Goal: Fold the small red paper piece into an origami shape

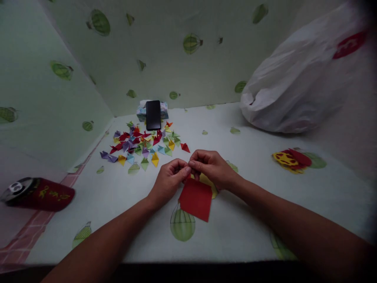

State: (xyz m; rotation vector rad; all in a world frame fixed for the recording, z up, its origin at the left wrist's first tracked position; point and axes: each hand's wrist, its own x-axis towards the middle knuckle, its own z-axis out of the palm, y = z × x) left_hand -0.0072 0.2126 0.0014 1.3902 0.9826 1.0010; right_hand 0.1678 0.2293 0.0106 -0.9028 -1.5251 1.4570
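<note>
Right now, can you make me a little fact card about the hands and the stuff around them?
Left hand: fingertips close to those of the right hand
Between fingertips: mostly hidden
Red square: below the hands, partly over a yellow piece
Folded pieces: many colours, scattered
Phone: in front of the tissue box
Can: red, far left
Bag: white, right
</note>
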